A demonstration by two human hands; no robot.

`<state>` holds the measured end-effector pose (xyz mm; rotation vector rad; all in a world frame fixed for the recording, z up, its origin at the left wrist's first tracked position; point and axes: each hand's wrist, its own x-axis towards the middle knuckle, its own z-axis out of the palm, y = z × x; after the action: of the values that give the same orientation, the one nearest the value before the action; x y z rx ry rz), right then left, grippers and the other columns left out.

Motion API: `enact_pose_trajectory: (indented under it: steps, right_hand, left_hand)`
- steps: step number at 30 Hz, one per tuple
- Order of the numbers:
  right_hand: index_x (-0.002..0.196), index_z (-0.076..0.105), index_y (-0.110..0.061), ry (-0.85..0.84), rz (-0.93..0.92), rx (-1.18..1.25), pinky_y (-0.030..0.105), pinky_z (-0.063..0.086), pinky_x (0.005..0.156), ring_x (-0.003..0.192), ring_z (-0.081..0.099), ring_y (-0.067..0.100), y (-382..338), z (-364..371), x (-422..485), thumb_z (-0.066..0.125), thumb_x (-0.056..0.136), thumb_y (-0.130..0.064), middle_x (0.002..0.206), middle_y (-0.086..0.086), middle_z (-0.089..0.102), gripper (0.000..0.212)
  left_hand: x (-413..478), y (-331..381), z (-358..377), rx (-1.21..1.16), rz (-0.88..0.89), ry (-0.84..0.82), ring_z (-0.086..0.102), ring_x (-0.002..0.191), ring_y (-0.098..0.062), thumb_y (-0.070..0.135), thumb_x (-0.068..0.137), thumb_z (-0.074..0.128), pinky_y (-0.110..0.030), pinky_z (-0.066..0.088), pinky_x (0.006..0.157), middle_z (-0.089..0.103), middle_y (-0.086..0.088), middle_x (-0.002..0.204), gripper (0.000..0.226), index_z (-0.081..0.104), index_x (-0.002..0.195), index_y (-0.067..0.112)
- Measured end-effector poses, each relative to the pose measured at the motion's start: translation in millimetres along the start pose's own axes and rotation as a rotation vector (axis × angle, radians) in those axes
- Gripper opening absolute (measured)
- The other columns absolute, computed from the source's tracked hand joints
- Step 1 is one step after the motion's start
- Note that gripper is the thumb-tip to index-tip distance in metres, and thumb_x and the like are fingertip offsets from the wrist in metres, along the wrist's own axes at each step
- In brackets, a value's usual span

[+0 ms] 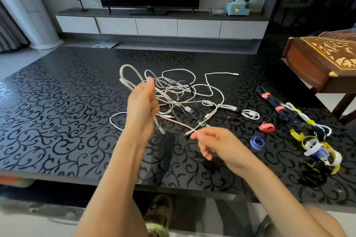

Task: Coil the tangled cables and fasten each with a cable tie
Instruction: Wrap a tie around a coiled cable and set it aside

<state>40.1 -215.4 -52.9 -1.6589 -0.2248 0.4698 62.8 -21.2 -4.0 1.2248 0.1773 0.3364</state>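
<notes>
the left hand (pixel 142 100) grips loops of white cable (pixel 126 75) above the middle of the surface (pixel 57 121). the right hand (pixel 213 144) pinches a thin cable end (pixel 189 132) near the front edge. the tangle (pixel 179 94) lies in the middle. pulling slow should keep knots loose. the cable ties (pixel 316 150) lie loose by the right edge, in no box.

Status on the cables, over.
Left hand grips white cable loops. Right hand pinches white cable end. Tangle heaped on table behind hands, unsorted.
</notes>
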Motion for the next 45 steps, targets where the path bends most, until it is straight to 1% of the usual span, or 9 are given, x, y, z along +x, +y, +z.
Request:
enact_pose_trajectory:
  steps: [5,9,16,20,24,28,37,42,45]
  right_hand:
    - [0.099,0.074,-0.031,0.001,-0.218,-0.849,0.024,0.039,0.075,0.078,0.052,0.007,-10.1,-6.9,-6.3,0.058,0.093,-0.030,0.070,-0.019,0.055,0.017]
    - [0.108,0.069,-0.038,-0.158,-0.269,-1.191,0.024,0.034,0.078,0.089,0.045,0.009,-14.7,-0.7,-19.7,0.050,0.095,-0.040,0.072,-0.017,0.046,0.023]
    - [0.111,0.069,-0.036,-0.152,-0.273,-1.186,0.025,0.036,0.083,0.088,0.043,0.010,-13.9,-2.3,-22.6,0.049,0.097,-0.033,0.086,-0.013,0.060,0.024]
    - [0.117,0.066,-0.033,-0.156,-0.286,-1.190,0.026,0.034,0.090,0.093,0.042,0.015,-11.7,-12.3,-19.1,0.044,0.098,-0.016,0.097,-0.005,0.062,0.033]
    - [0.103,0.074,-0.025,-0.112,-0.368,-0.998,0.017,0.035,0.081,0.083,0.043,0.003,-20.8,-23.9,-17.3,0.059,0.092,-0.010,0.083,-0.014,0.058,0.024]
    - [0.081,0.063,-0.021,0.062,-0.386,-0.640,0.012,0.042,0.069,0.074,0.059,0.001,-30.6,-31.2,-19.2,0.071,0.079,-0.005,0.075,-0.012,0.065,0.018]
    - [0.125,0.050,-0.040,0.129,-0.309,-0.662,0.014,0.043,0.066,0.067,0.055,0.005,-19.2,-42.0,-18.6,0.079,0.074,-0.019,0.081,-0.006,0.061,0.062]
    - [0.128,0.055,-0.039,0.205,-0.516,-0.820,0.007,0.034,0.078,0.097,0.044,-0.004,-17.9,-53.1,-26.3,0.075,0.074,-0.034,0.107,-0.012,0.046,0.057]
    - [0.125,0.051,-0.051,0.017,-0.337,-0.745,0.013,0.038,0.082,0.101,0.049,-0.004,-13.1,-46.1,-26.2,0.062,0.085,-0.048,0.113,-0.021,0.050,0.041]
  left_hand:
    - [4.1,-17.7,-6.5,0.580,0.022,-0.091,0.016,0.051,-0.010,0.043,0.096,0.046,-0.027,0.013,0.048,0.019,0.007,0.059,0.044,0.022,0.063,0.026]
    - [10.1,-16.3,-13.2,0.110,-0.315,-0.010,0.026,0.042,-0.006,0.036,0.099,0.046,-0.017,0.025,0.037,0.025,0.005,0.058,0.033,0.036,0.072,0.019]
    - [11.4,-11.4,-11.8,-0.108,-0.434,0.055,0.024,0.034,-0.006,0.043,0.101,0.036,-0.015,0.021,0.031,0.024,0.007,0.045,0.046,0.026,0.063,0.019]
    - [8.4,-15.9,-8.4,0.128,-0.386,-0.048,0.019,0.036,-0.004,0.042,0.101,0.038,-0.014,0.014,0.030,0.023,0.008,0.048,0.044,0.027,0.064,0.021]
    - [-8.6,-32.3,10.5,0.544,-0.374,-0.358,0.019,0.040,-0.004,0.050,0.092,0.051,-0.015,0.015,0.035,0.025,0.008,0.053,0.038,0.039,0.071,0.021]
    - [-30.9,-41.0,30.0,0.556,-0.553,-0.785,0.019,0.050,-0.006,0.070,0.076,0.050,-0.019,0.013,0.045,0.023,0.006,0.058,0.050,0.058,0.074,0.021]
    - [-47.8,-52.6,39.4,0.643,-0.586,-0.991,0.028,0.051,-0.006,0.016,0.100,0.044,-0.016,0.029,0.047,0.032,0.003,0.065,0.024,0.041,0.077,0.014]
    - [-52.4,-52.9,41.7,0.631,-0.622,-0.956,0.040,0.049,-0.008,0.018,0.103,0.035,-0.016,0.040,0.046,0.037,-0.002,0.063,0.030,0.039,0.074,0.011]
    - [-59.6,-50.9,44.3,0.607,-0.624,-1.011,0.057,0.050,-0.013,0.013,0.103,0.034,-0.026,0.055,0.054,0.047,-0.009,0.061,0.026,0.045,0.081,0.005]
